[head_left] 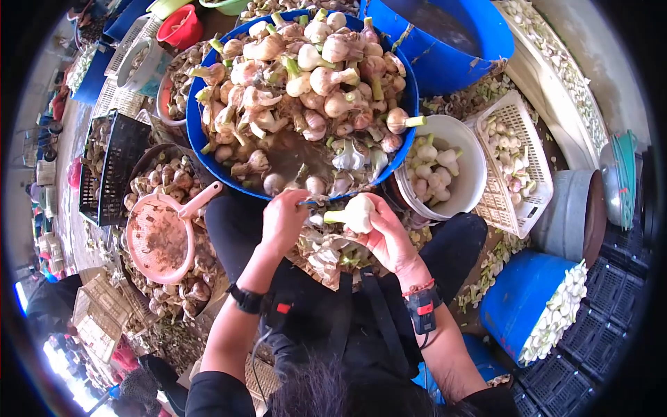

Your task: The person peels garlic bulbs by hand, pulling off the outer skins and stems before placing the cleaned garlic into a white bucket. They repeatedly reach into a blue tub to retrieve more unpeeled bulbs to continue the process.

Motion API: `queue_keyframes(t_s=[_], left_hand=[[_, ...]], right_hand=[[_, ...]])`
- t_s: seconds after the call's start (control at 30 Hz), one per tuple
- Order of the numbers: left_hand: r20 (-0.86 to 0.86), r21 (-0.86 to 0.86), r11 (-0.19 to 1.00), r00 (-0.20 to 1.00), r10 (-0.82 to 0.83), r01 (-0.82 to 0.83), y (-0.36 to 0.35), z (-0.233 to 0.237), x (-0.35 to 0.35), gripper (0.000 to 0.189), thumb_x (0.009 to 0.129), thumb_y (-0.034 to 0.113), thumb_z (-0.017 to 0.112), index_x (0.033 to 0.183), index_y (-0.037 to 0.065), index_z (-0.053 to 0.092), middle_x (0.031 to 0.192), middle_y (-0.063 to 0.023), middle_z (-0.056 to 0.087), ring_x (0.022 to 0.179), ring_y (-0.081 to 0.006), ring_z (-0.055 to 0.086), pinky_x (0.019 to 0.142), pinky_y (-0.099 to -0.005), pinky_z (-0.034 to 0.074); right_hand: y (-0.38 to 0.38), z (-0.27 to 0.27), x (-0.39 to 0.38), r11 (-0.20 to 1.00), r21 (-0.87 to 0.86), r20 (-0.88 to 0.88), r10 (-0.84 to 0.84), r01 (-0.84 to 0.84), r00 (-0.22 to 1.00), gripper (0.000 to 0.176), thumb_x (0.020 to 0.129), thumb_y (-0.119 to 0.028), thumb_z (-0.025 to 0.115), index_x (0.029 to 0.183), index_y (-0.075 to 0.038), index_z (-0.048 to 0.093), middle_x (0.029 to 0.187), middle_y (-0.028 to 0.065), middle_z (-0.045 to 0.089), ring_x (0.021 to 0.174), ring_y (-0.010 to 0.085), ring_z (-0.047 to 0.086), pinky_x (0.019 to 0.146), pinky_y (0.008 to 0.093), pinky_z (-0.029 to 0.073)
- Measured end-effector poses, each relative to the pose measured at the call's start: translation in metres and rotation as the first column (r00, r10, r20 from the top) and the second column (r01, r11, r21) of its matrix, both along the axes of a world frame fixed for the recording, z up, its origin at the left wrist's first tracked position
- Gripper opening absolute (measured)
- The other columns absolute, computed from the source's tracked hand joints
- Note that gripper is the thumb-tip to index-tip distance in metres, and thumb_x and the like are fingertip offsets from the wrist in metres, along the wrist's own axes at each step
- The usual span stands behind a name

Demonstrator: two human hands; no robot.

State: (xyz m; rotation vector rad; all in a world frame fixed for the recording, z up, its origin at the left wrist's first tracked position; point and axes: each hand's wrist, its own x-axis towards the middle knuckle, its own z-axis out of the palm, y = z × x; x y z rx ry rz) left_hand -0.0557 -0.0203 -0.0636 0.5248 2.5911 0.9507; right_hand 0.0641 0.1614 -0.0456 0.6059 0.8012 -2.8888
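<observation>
My right hand (388, 235) grips a white garlic bulb (358, 213) with a short green stem pointing left. My left hand (283, 219) is closed around a small knife (310, 203) whose tip shows beside the stem. Both hands work over my lap, where garlic peelings (326, 250) lie piled. Just beyond them stands a large blue basin (198, 149) heaped with unpeeled garlic bulbs (306, 76), with a wet bare patch near its front.
A white bucket (472, 177) of trimmed bulbs sits right of the basin, with a white basket (517, 156) beside it. A pink colander (161, 240) rests on a bowl of garlic at left. Blue tubs (479, 52) and black crates (111, 167) crowd around.
</observation>
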Motion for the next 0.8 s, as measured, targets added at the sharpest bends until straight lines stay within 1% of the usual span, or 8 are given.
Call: queue_keyframes(t_s=[0.07, 0.13, 0.2, 0.37, 0.53, 0.6, 0.7, 0.8], left_hand=[[0.449, 0.423, 0.891, 0.892, -0.045, -0.167, 0.010, 0.017, 0.015, 0.022, 0.080, 0.008, 0.063, 0.101, 0.004, 0.066, 0.097, -0.0150, 0.065, 0.089, -0.0245, 0.064, 0.079, -0.0293, 0.048], [0.206, 0.337, 0.939, 0.967, -0.148, 0.072, 0.019, 0.040, 0.019, 0.019, 0.083, 0.011, 0.063, 0.101, 0.007, 0.067, 0.092, -0.0120, 0.066, 0.084, -0.0245, 0.065, 0.074, -0.0303, 0.049], [0.092, 0.243, 0.965, 0.987, -0.128, 0.102, 0.022, 0.043, 0.022, 0.016, 0.083, 0.012, 0.062, 0.098, 0.007, 0.067, 0.087, -0.0112, 0.067, 0.078, -0.0266, 0.065, 0.068, -0.0320, 0.050], [0.024, 0.264, 0.957, 0.991, -0.131, 0.120, 0.026, 0.043, 0.029, 0.014, 0.083, 0.013, 0.063, 0.094, 0.006, 0.067, 0.083, -0.0109, 0.066, 0.073, -0.0282, 0.064, 0.063, -0.0334, 0.050], [-0.135, 0.228, 0.965, 0.985, -0.103, 0.132, 0.027, 0.043, 0.038, 0.010, 0.082, 0.011, 0.063, 0.090, 0.006, 0.067, 0.081, -0.0125, 0.065, 0.069, -0.0296, 0.063, 0.061, -0.0344, 0.050], [-0.123, 0.244, 0.962, 0.988, -0.094, 0.122, 0.027, 0.034, 0.038, 0.009, 0.082, 0.009, 0.062, 0.089, 0.004, 0.066, 0.077, -0.0112, 0.065, 0.063, -0.0223, 0.063, 0.059, -0.0311, 0.050], [0.495, 0.321, 0.922, 0.868, 0.030, -0.215, 0.024, 0.014, 0.032, 0.010, 0.082, 0.007, 0.061, 0.088, -0.001, 0.063, 0.069, -0.0049, 0.062, 0.063, -0.0051, 0.053, 0.059, -0.0243, 0.046], [0.484, 0.358, 0.896, 0.873, 0.062, -0.262, 0.017, 0.011, 0.037, 0.010, 0.081, 0.007, 0.061, 0.088, 0.000, 0.063, 0.070, -0.0053, 0.062, 0.063, -0.0068, 0.055, 0.060, -0.0241, 0.047]], right_hand=[[-0.001, -0.004, -0.004, 0.996, -0.011, 0.039, 0.089, -0.089, 0.995, 0.051, 0.088, -0.025, 0.059, 0.131, -0.008, 0.037, 0.113, 0.0070, 0.055, 0.104, 0.0182, 0.056, 0.086, 0.0314, 0.049], [-0.007, -0.001, -0.007, 0.992, 0.035, 0.089, 0.115, -0.118, 0.989, 0.055, 0.088, -0.031, 0.060, 0.132, -0.007, 0.039, 0.111, 0.0032, 0.055, 0.101, 0.0132, 0.056, 0.084, 0.0276, 0.048], [-0.012, -0.007, -0.006, 0.976, 0.154, 0.111, 0.140, -0.157, 0.984, 0.059, 0.085, -0.036, 0.064, 0.131, -0.006, 0.042, 0.110, -0.0007, 0.054, 0.096, 0.0078, 0.054, 0.079, 0.0232, 0.045], [-0.009, -0.002, -0.003, 0.977, 0.156, 0.138, 0.121, -0.142, 0.983, 0.064, 0.082, -0.042, 0.067, 0.130, -0.006, 0.045, 0.105, -0.0024, 0.056, 0.094, 0.0059, 0.053, 0.076, 0.0204, 0.044], [-0.011, 0.001, -0.004, 0.972, 0.172, 0.155, 0.131, -0.157, 0.979, 0.067, 0.080, -0.040, 0.069, 0.130, -0.002, 0.044, 0.110, 0.0018, 0.056, 0.098, 0.0089, 0.054, 0.085, 0.0246, 0.046], [-0.007, -0.007, 0.000, 0.940, 0.271, 0.120, 0.181, -0.207, 0.976, 0.069, 0.080, -0.036, 0.070, 0.132, 0.000, 0.042, 0.112, 0.0027, 0.055, 0.102, 0.0097, 0.053, 0.087, 0.0257, 0.046], [-0.010, -0.007, 0.009, 0.887, 0.382, 0.018, 0.275, -0.261, 0.961, 0.072, 0.080, -0.029, 0.071, 0.135, 0.001, 0.036, 0.118, 0.0045, 0.052, 0.107, 0.0108, 0.051, 0.090, 0.0270, 0.045], [-0.012, 0.000, 0.009, 0.910, 0.336, -0.061, 0.278, -0.242, 0.959, 0.070, 0.081, -0.024, 0.070, 0.136, 0.001, 0.034, 0.123, 0.0057, 0.048, 0.109, 0.0115, 0.049, 0.091, 0.0265, 0.044]])
